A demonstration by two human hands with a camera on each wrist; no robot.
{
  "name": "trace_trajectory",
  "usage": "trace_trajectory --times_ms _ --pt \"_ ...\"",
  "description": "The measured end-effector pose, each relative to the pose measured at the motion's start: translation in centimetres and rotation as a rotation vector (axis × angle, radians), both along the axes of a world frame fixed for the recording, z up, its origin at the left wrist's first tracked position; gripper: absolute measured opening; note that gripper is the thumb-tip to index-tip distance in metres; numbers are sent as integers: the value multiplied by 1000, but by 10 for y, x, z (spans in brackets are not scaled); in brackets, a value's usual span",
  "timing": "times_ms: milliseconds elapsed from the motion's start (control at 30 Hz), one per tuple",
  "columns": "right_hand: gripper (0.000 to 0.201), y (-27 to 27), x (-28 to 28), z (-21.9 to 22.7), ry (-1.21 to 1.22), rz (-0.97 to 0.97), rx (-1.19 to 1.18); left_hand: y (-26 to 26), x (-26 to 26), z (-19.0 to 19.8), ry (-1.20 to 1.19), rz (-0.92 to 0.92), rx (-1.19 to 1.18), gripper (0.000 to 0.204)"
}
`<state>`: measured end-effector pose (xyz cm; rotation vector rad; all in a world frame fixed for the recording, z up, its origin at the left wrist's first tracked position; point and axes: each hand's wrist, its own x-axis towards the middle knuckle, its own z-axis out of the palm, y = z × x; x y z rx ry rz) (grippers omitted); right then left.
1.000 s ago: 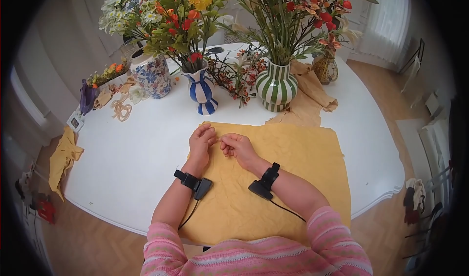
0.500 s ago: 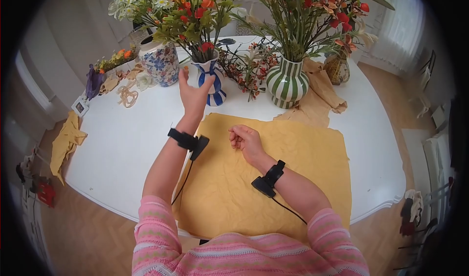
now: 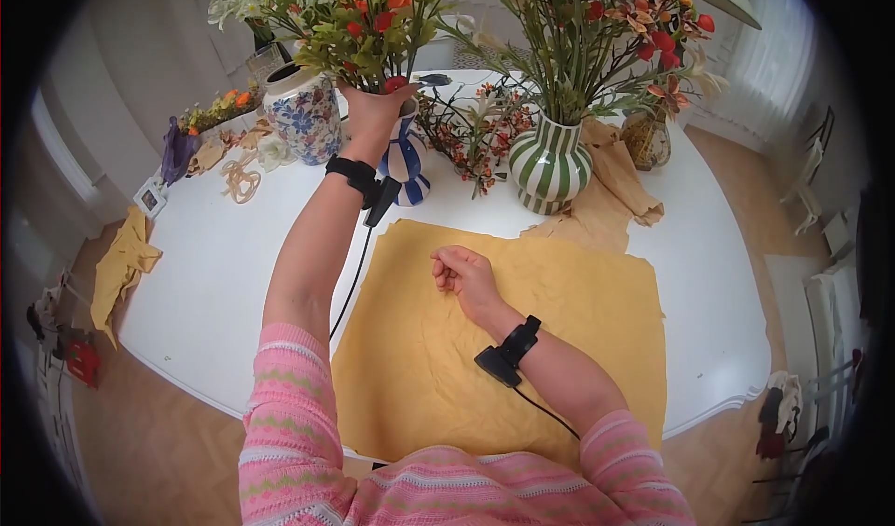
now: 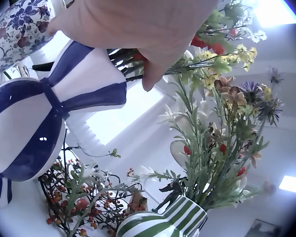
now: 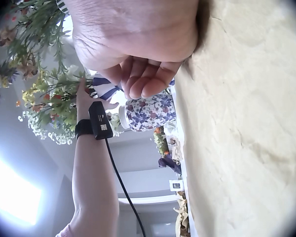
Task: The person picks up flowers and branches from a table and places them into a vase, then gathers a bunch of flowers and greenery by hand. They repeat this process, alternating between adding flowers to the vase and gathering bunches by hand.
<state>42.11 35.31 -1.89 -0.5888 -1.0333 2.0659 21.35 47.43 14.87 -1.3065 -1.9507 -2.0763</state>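
Observation:
My left hand [image 3: 373,116] is at the mouth of a blue-and-white striped vase [image 3: 406,164], beside the flower stems that rise from it. In the right wrist view, the thumb and fingers of the left hand [image 5: 91,101] are spread wide around the stems. The left wrist view has the striped vase [image 4: 32,131] close below the palm. My right hand [image 3: 471,284] rests on a sheet of yellow paper [image 3: 559,340], its fingers loosely curled. Nothing shows in the curled fingers [image 5: 148,81] in the right wrist view; the thumb is hidden there.
A floral-patterned vase [image 3: 306,121] stands left of the striped one. To the right are a green-and-white striped vase [image 3: 550,167] of flowers and crumpled brown paper [image 3: 615,186]. Berry branches [image 3: 475,139] lie between. Twine [image 3: 242,181] and a small frame [image 3: 149,197] are farther left.
My left hand has left the right hand's side and moved forward and up to the stems above the blue-and-white vase. My right hand has stayed over the yellow paper.

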Motion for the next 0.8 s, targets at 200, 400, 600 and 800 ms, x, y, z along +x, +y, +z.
trace_trajectory --times_ms 200,400,600,800 --pt "20 1 -1 -3 4 7 1 22 -28 -7 49 0 121 89" --pt "20 1 -1 -4 -12 7 6 21 -44 3 -99 -243 -137 63" --pt "19 2 0 -3 -7 11 -3 11 -34 17 -212 -231 -323 62" --pt "18 4 -1 -6 -7 17 -3 19 -41 13 -182 -196 -337 51"
